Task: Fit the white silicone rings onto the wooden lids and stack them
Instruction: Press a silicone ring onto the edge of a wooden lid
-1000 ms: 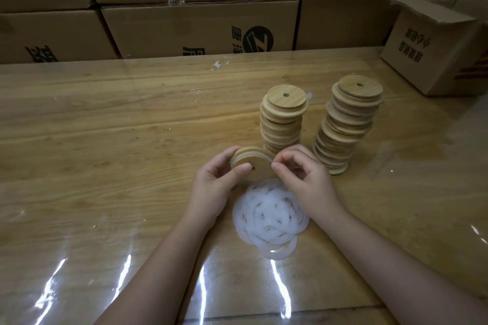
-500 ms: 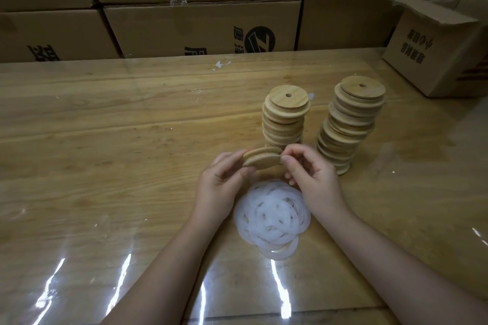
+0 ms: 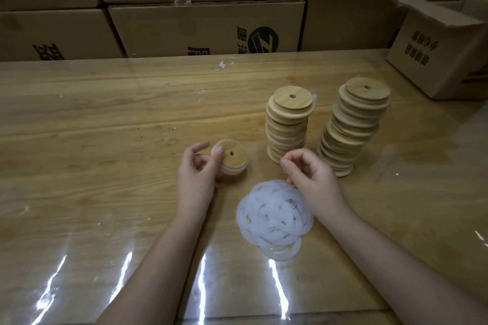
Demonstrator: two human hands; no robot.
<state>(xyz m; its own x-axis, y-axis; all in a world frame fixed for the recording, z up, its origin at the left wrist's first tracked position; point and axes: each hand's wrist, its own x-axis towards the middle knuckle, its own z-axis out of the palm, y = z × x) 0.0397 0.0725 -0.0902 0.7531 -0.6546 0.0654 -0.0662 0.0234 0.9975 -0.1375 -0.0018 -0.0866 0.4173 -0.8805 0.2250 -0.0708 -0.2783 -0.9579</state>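
Observation:
A wooden lid with a white silicone ring around its rim [image 3: 233, 157] lies low on the table, left of the stacks. My left hand [image 3: 196, 177] holds it, thumb on its top and fingers curled at its left edge. Two tall stacks of wooden lids stand behind, the left stack [image 3: 287, 126] and the right stack [image 3: 352, 129], which leans a little. A loose pile of white silicone rings [image 3: 274, 216] lies nearer to me. My right hand [image 3: 310, 177] hovers at the pile's upper right edge with fingers loosely curled, its lower fingertips touching the rings.
Stacked cardboard boxes [image 3: 206, 26] form a wall along the table's far edge. One open box [image 3: 435, 50] sits on the table at the far right. The wooden table [image 3: 105, 126] has a glossy clear cover.
Both hands were holding the lid up in front of the stacks. My left hand has now carried it down and left to the table, and my right hand has let go and dropped toward the ring pile.

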